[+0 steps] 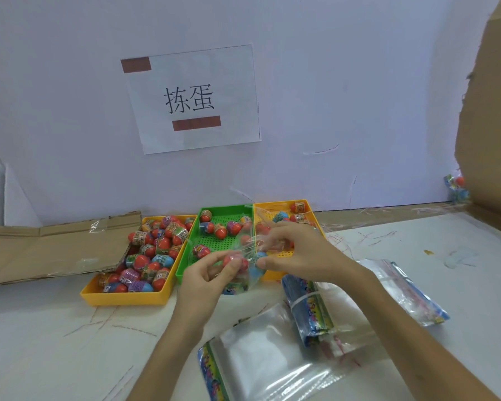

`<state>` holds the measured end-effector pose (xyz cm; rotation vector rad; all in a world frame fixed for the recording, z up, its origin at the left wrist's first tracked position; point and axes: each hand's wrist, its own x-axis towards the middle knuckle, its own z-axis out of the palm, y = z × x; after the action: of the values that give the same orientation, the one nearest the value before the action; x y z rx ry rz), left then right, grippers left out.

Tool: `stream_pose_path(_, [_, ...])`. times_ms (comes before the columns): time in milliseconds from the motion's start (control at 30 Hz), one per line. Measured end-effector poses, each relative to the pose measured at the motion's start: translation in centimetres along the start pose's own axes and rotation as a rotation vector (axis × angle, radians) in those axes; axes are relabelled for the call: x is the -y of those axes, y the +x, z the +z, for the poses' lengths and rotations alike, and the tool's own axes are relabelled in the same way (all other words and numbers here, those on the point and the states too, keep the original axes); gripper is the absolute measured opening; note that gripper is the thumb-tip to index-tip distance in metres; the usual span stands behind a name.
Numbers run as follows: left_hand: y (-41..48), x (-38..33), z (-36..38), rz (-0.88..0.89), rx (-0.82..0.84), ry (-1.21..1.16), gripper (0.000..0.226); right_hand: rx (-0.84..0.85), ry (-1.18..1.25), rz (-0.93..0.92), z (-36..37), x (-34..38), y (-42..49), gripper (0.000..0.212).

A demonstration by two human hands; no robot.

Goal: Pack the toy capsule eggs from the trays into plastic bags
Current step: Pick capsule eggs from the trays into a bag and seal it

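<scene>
My left hand (pixel 207 277) and my right hand (pixel 297 253) hold a clear plastic bag (pixel 248 241) upright between them, in front of the trays. The bag holds a red capsule egg (pixel 234 261) and a blue one (pixel 258 266); my left fingers pinch at the red egg through the film, my right fingers grip the bag's edge. Behind stand three trays: a yellow tray (pixel 128 298) heaped with several eggs at the left, a green tray (pixel 185 263) with several eggs in the middle, and another yellow tray (pixel 315 218) with a few eggs at the right.
Stacks of empty printed plastic bags lie near me: one (pixel 261 354) at the front, a bundled stack (pixel 310 311) beside it, another (pixel 408 290) at the right. Flat cardboard (pixel 49 250) lies left of the trays. A packed bag (pixel 457 188) sits far right by a cardboard wall.
</scene>
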<state>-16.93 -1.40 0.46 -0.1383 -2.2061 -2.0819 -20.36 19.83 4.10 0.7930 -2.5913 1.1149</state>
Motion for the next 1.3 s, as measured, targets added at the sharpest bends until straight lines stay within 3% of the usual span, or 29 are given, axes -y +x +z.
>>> stream_pose_path(267, [0.1, -0.1, -0.5, -0.14, 0.069, -0.176, 0.051, -0.018, -0.016, -0.008, -0.5, 0.6, -0.1, 0.018])
stream_pose_path(400, [0.2, -0.1, -1.0, -0.201, 0.159, -0.101, 0.06, -0.016, -0.036, -0.011, -0.5, 0.9, -0.1, 0.015])
stream_pose_path(500, [0.2, -0.3, -0.9, -0.197, 0.157, 0.016, 0.05, -0.054, 0.001, -0.003, -0.5, 1.0, -0.1, 0.013])
stream_pose_path(633, [0.1, -0.3, -0.7, -0.199, 0.169, -0.002, 0.04, -0.082, 0.036, 0.019, -0.7, 0.9, -0.1, 0.006])
stream_pose_path(767, [0.1, -0.2, -0.8, -0.142, 0.144, -0.038, 0.041, -0.085, 0.013, 0.018, -0.7, 0.7, -0.2, 0.01])
stream_pose_path(900, [0.2, 0.0, -0.7, -0.127, 0.039, -0.056, 0.031, -0.048, 0.02, 0.008, -0.5, 0.5, -0.1, 0.027])
stream_pose_path(1000, [0.4, 0.3, -0.7, -0.137, -0.012, -0.076, 0.017, -0.057, 0.036, -0.013, -0.1, 0.3, 0.0, 0.014])
stream_pose_path(1100, [0.4, 0.5, -0.7, -0.117, -0.047, -0.091, 0.017, -0.243, 0.022, -0.045, 0.5, 0.2, 0.2, 0.039])
stream_pose_path(1200, [0.4, 0.4, -0.6, -0.096, -0.055, -0.135, 0.019, -0.419, 0.157, 0.071, 1.2, 0.9, 0.4, 0.06])
stream_pose_path(1300, [0.4, 0.5, -0.5, -0.08, -0.069, -0.158, 0.02, -0.279, 0.44, 0.339, 2.1, 1.4, 0.6, 0.071])
